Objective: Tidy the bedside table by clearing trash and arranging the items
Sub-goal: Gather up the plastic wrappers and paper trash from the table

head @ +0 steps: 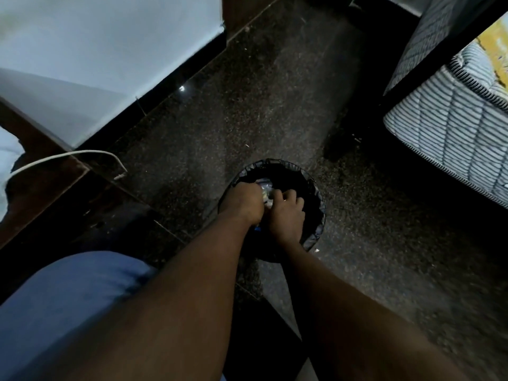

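The left hand (245, 199) and right hand (286, 213) reach into a black-lined bin (316, 188) on the dark speckled floor (247, 105), fingers curled around crumpled pale trash (265, 190) inside it. A striped mattress (445, 119) lies right of the bin. Left of it, a white cable (68, 155) trails off a wooden surface (46, 149).

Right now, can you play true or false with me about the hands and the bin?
1. Both the left hand and the right hand are over the black bin. True.
2. The bin stands on the bed. False: it stands on the dark floor, apart from the striped mattress.
3. The hands hold crumpled trash. True.
4. The white cable lies inside the bin. False: it lies on the wooden furniture at the left.
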